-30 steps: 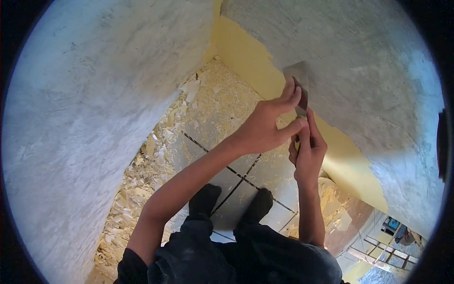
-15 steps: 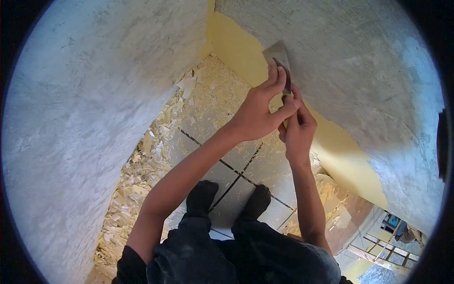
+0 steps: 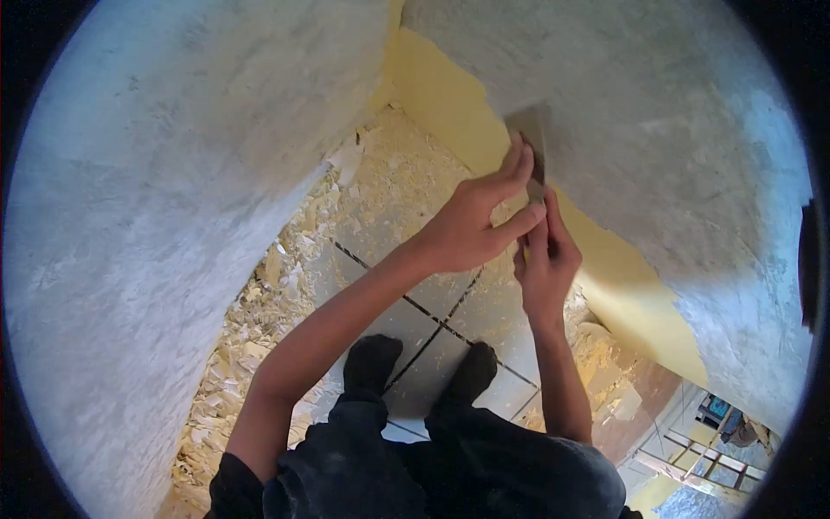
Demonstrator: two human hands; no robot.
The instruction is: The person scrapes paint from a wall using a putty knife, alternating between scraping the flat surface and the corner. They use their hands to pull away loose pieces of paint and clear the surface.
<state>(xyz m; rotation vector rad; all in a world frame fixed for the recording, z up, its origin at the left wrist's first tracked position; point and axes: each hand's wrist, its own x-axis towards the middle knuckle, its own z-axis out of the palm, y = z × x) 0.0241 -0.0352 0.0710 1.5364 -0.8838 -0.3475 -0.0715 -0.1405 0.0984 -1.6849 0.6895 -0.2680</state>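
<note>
A scraper with a wide metal blade lies against the right wall, where grey plaster meets a strip of yellow paint. My right hand is closed round its handle, most of which is hidden by the fingers. From the left, my left hand presses its fingertips on the blade's lower part, with the thumb near the handle.
Paint flakes are heaped along the foot of the left wall. Dark-socked feet stand on grey floor tiles. At the lower right are a wooden lattice frame and dark items.
Both hands and the scraper have moved down a little and slightly right along the edge of the yellow strip. The grip looks the same.
</note>
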